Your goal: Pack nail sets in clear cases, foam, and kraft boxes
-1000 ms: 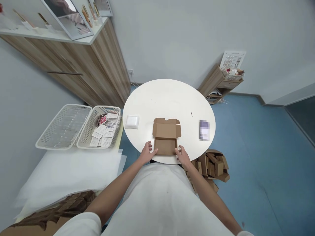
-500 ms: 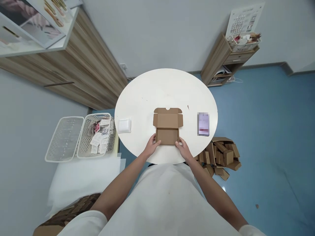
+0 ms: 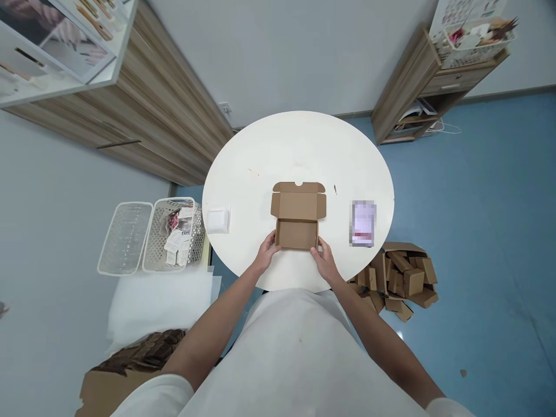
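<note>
An open brown cardboard box [image 3: 297, 234] lies on the white oval table [image 3: 299, 145], its lid folded back away from me with the side flaps spread. The inside of the box shows bare cardboard. My left hand [image 3: 266, 253] grips the near left corner, thumb at the front edge and fingers along the side. At the near right corner my right hand [image 3: 324, 260] holds the box in the same manner. To the left on the table sits a small white padded packet [image 3: 218, 220]. A blurred-out purple rectangular item [image 3: 363, 223] lies to the right.
Left of the table stands a white plastic basket [image 3: 168, 234] with packets and paper slips inside, its lid open. Several cardboard boxes [image 3: 408, 278] are heaped on the floor at right. A wooden cabinet [image 3: 174, 98] and a small shelf [image 3: 417, 92] stand behind.
My view has shifted slightly, so the surroundings sit differently in the picture. Both hands keep hold of the box, which stays open on the table.
</note>
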A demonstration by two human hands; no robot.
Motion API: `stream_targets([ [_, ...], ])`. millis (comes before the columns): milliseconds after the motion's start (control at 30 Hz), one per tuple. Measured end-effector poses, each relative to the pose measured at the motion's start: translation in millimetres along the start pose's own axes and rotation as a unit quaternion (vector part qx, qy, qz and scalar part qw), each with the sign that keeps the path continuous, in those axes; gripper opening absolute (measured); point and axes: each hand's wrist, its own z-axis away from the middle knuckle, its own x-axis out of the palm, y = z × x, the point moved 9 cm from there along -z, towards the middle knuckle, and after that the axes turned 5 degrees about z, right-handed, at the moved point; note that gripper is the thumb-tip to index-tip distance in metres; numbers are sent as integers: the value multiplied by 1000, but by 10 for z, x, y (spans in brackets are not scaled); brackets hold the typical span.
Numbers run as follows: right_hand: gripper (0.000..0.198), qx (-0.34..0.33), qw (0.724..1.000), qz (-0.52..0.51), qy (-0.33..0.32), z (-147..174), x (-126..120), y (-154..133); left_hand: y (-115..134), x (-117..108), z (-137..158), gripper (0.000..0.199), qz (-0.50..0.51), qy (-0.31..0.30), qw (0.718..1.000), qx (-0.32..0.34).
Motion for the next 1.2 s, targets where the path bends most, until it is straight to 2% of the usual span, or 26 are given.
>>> stream_targets([
  [100, 63, 5, 1000, 17, 5, 14, 0, 25, 6, 13, -18, 60, 19, -8, 1000, -3],
  [367, 63, -21, 999, 48, 13, 50, 3, 10, -99, -34, 31, 59, 44, 32, 997, -52],
  [500, 64, -21, 998, 42, 29, 63, 16, 41, -180, -94, 108, 62, 43, 56, 993, -98],
  [633, 63, -24, 998, 29, 52, 105, 35, 72, -220, -158, 149, 63, 43, 53, 990, -120],
  [733, 58, -43, 993, 26, 110, 187, -40, 32, -269, -219, 158, 60, 48, 44, 989, -132],
  [800, 53, -86, 981, 31, 171, 279, -124, -83, -288, -272, 165, 55, 44, 36, 990, -131],
  [867, 46, -146, 967, 42, 205, 374, -123, -263, -272, -386, 182, 51, 21, 45, 993, -112],
  [967, 36, -219, 957, 64, 178, 439, 133, -586, -160, -761, 247, 45, -73, 122, 989, -48],
  [1033, 28, -236, 959, 78, 135, 419, 441, -805, -69, -1105, 325, 39, -153, 194, 969, -6],
  [1133, 21, -213, 972, 85, 60, 295, 1032, -1099, -40, -1639, 418, 39, -223, 274, 935, 13],
  [1200, 22, -168, 982, 84, 3, 165, 1470, -1228, -89, -1956, 422, 47, -233, 297, 926, 4],
])
